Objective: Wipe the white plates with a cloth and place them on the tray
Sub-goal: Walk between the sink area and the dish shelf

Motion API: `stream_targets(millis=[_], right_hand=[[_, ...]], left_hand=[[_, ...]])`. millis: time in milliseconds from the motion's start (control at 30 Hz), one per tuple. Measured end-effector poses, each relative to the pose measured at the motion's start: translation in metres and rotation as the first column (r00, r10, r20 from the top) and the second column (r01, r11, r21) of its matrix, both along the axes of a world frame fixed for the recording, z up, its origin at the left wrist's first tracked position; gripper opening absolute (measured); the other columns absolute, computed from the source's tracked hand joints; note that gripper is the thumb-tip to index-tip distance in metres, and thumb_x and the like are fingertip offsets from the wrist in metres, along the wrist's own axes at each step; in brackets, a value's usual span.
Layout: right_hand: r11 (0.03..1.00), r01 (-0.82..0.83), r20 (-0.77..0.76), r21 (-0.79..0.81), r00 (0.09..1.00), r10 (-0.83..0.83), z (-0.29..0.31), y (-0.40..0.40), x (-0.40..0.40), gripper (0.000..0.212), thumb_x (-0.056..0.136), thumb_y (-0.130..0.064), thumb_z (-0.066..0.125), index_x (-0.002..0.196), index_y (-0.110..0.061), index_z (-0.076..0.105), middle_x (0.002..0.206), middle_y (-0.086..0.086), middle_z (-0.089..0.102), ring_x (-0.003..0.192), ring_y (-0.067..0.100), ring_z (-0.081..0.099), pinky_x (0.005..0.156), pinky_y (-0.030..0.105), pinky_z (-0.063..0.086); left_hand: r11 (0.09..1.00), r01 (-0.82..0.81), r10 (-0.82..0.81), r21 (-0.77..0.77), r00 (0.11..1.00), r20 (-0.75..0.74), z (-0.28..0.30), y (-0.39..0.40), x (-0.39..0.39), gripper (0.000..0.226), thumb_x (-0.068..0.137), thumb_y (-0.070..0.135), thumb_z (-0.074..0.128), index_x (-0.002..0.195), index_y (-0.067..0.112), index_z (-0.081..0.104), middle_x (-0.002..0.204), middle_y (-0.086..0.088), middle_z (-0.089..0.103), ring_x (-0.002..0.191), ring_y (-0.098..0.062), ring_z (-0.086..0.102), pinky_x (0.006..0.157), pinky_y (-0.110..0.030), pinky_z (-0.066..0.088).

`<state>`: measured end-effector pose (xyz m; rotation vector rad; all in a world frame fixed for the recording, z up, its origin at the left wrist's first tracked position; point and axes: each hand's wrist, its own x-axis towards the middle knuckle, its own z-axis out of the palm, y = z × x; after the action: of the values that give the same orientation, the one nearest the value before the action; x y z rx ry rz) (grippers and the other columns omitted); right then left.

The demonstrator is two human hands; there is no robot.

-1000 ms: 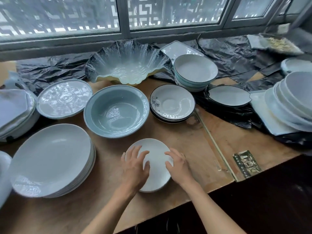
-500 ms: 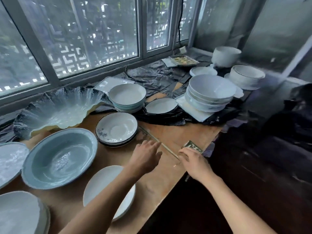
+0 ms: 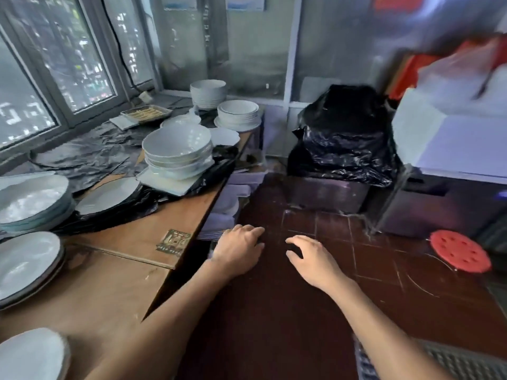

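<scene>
While both reach out past the wooden table (image 3: 115, 275) edge over the floor, the left hand (image 3: 238, 249) and right hand (image 3: 311, 259) hang loosely spread, holding nothing.

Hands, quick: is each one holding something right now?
Left hand: open, fingers relaxed, holding nothing, past the wooden table's edge.
Right hand: open, fingers loosely spread, holding nothing.

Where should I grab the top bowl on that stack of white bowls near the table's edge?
Take the top bowl by its rim, coming from above on the side facing you. It sits nested and upright, so only the flared rim is free; both hands are empty.
</scene>
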<state>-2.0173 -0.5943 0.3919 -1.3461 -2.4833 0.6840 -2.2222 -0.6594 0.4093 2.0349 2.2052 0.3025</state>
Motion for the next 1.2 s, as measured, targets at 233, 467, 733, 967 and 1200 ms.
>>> stream_targets(millis=[233,467,733,967,1200], right_hand=[[0.968,0.251,0.023,-0.015,0.968,-0.250,-0.002,0.025,0.166,0.034,0.099,-0.031,0.057,0.132,-0.024,0.062,0.140,-0.008,0.058,0.129,0.018,0.053,0.106,0.034,0.043],[0.869,0.485,0.071,-0.097,0.874,-0.480,-0.017,0.037,0.292,0.034,0.099,-0.033,0.056,0.132,-0.024,0.063,0.139,-0.009,0.059,0.128,0.015,0.054,0.107,0.031,0.042],[0.638,0.746,0.112,-0.192,0.662,-0.741,-0.028,0.054,0.406,0.038,0.102,-0.035,0.053,0.139,-0.027,0.055,0.144,-0.012,0.053,0.130,0.010,0.050,0.110,0.035,0.042],[0.405,0.888,0.150,-0.217,0.440,-0.885,-0.039,0.028,0.496,0.035,0.103,-0.031,0.054,0.136,-0.024,0.059,0.137,-0.001,0.061,0.113,0.018,0.065,0.095,0.030,0.051],[0.159,0.966,0.133,-0.204,0.188,-0.973,-0.056,-0.023,0.600,0.029,0.099,-0.028,0.057,0.126,-0.024,0.066,0.130,-0.002,0.067,0.117,0.020,0.064,0.099,0.037,0.051]], left_hand=[[0.973,0.232,-0.232,0.001,0.972,-0.033,0.005,0.074,0.153,0.047,0.099,0.040,0.049,0.145,0.026,0.050,0.139,0.000,0.060,0.128,-0.027,0.054,0.102,-0.043,0.046],[0.881,0.468,-0.470,-0.063,0.882,-0.027,-0.008,0.145,0.277,0.047,0.102,0.040,0.047,0.147,0.027,0.048,0.142,0.000,0.057,0.133,-0.025,0.050,0.106,-0.041,0.043],[0.676,0.729,-0.734,-0.108,0.679,-0.020,-0.027,0.240,0.417,0.048,0.102,0.041,0.047,0.148,0.028,0.046,0.144,-0.002,0.056,0.134,-0.028,0.050,0.107,-0.043,0.043],[0.390,0.905,-0.919,-0.169,0.395,-0.003,-0.041,0.266,0.551,0.046,0.103,0.040,0.045,0.147,0.027,0.047,0.144,-0.002,0.055,0.135,-0.029,0.050,0.109,-0.054,0.043],[0.121,0.974,-0.992,-0.194,0.126,0.017,-0.059,0.244,0.702,0.042,0.104,0.036,0.046,0.145,0.027,0.048,0.144,0.003,0.056,0.135,-0.022,0.049,0.110,-0.055,0.044]])
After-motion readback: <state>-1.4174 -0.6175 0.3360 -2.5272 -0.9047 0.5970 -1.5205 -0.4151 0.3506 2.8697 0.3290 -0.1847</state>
